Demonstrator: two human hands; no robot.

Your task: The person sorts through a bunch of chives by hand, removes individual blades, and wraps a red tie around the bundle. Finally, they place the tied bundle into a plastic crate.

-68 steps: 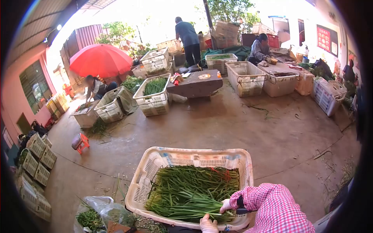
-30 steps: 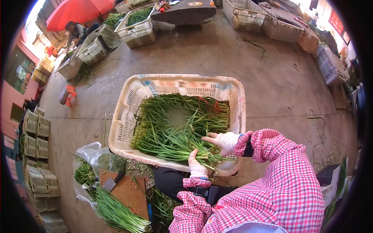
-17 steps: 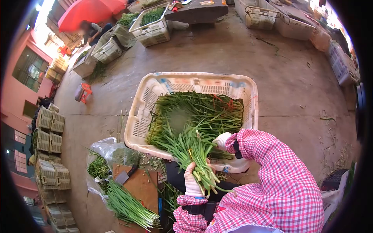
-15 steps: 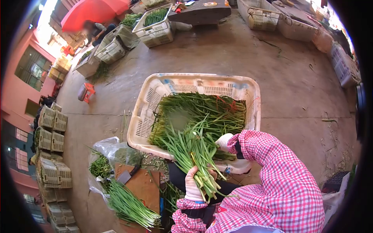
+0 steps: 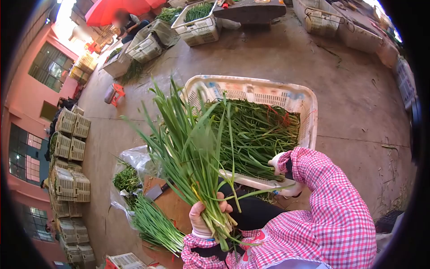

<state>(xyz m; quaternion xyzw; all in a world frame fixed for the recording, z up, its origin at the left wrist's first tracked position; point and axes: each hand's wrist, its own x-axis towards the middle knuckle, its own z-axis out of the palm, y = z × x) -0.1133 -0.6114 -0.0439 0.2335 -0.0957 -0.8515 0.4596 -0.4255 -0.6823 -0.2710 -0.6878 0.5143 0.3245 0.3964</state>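
Observation:
My left hand [image 5: 204, 217] is closed around the pale stem ends of a bunch of garlic chives [image 5: 188, 152]. The long green leaves fan upward, across the left side of a white plastic crate [image 5: 204, 80]. More garlic chives [image 5: 251, 134] lie densely in the crate, with red ties [image 5: 281, 117] among them. My right hand [image 5: 277, 162], in a white glove, is at the crate's near right corner. Its fingers are curled on the leaves there and partly hidden. To the left, a neat bundle of garlic chives [image 5: 154, 222] lies beside a knife [image 5: 156, 190] on a brown board [image 5: 172, 204].
A plastic bag [image 5: 134, 157] with loose greens [image 5: 127, 177] lies left of the board. Stacked crates [image 5: 67, 148] line the left wall. A red-and-grey stool [image 5: 115, 94] stands on the floor. Further crates [image 5: 197, 31] and a seated person [image 5: 130, 24] are at the back.
My left hand has raised and tilted its bunch up and left, away from the crate's contents. My right hand has come off beside that bunch to the crate's right corner. The view has shifted slightly.

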